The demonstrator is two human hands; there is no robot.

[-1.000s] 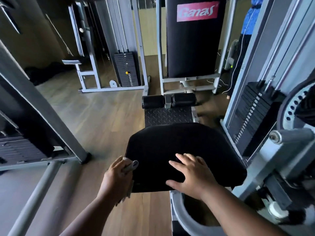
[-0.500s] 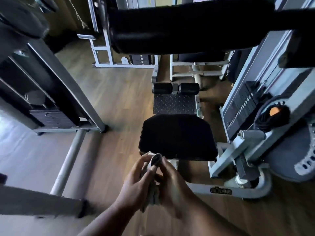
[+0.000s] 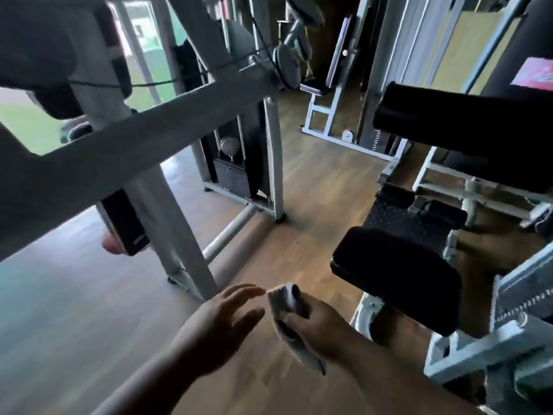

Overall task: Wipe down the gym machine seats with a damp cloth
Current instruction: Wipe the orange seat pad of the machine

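Two hands hover over the wooden floor (image 3: 299, 181). The right hand (image 3: 317, 324) grips one grey cloth (image 3: 288, 317), just left of one black seat (image 3: 395, 274). The left hand (image 3: 221, 322) is empty, fingers spread beside the cloth.

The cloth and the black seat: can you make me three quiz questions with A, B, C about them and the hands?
1. Where is the cloth?
A. In the right hand
B. On the floor
C. On the seat

2. What colour is the seat pad?
A. Red
B. Black
C. White

3. How is the left hand?
A. Gripping the cloth
B. Flat on the seat
C. Open, holding nothing

Answers:
1 A, the right hand has its fingers curled round the cloth.
2 B, the pad is black on a pale grey frame.
3 C, its fingers are spread beside the cloth, over the wooden floor.
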